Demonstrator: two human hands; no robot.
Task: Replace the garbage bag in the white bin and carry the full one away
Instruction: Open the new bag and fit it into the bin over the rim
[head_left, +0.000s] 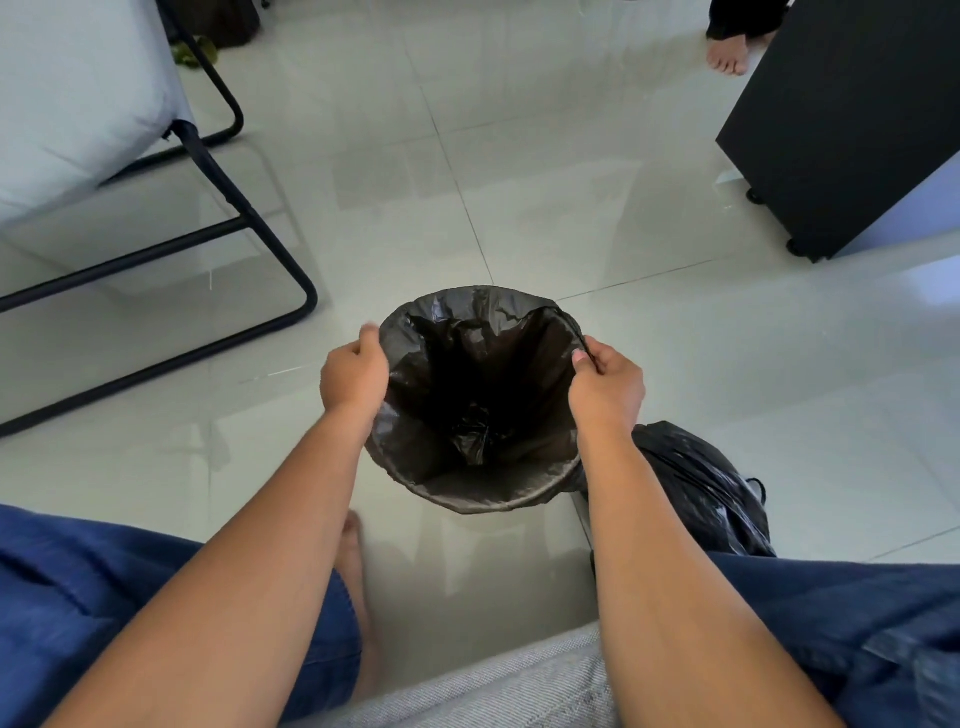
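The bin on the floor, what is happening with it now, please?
A person is fitting a fresh black bag into the bin. The left hand and the right hand each pinch the bag's edge on opposite sides and stretch it over the rim. The bag hides the bin's own wall. A tied, full black bag sits on the tiled floor just right of the bin, not yet carried away.

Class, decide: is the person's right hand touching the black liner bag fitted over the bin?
Touching. The head view shows the right hand pinching the edge of the black liner bag between thumb and fingers.

Bright daylight, glossy glare, fisheye edges
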